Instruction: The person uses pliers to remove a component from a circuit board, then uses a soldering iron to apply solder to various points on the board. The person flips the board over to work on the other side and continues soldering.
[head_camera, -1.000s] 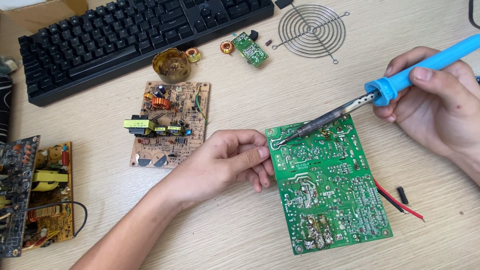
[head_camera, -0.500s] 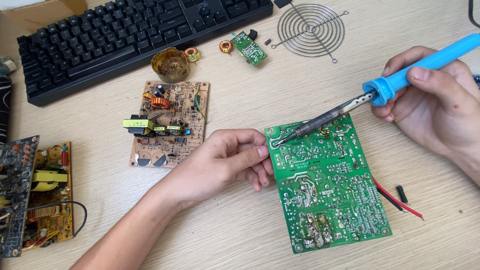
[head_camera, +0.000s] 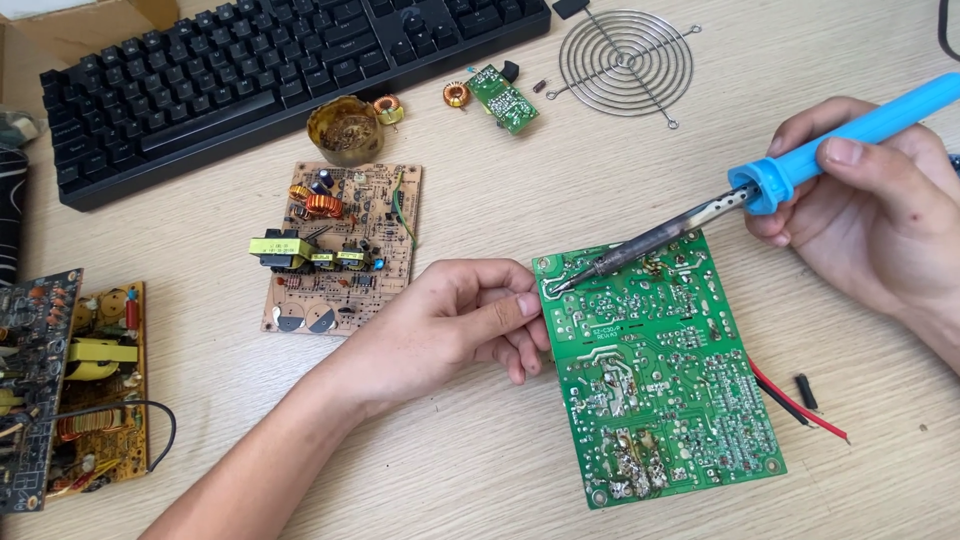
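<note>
Wooden desk (head_camera: 480, 200) | green circuit board (head_camera: 660, 370) solder-side up | soldering iron (head_camera: 760, 185) tip touching

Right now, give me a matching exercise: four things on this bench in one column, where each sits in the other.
Things:
1 soldering iron
2 green circuit board
3 keyboard
4 wire fan guard

Places:
A top left of table
B in right hand
C top centre, right of keyboard
D steadied by left hand

Pairs: 1-B, 2-D, 3-A, 4-C
</note>
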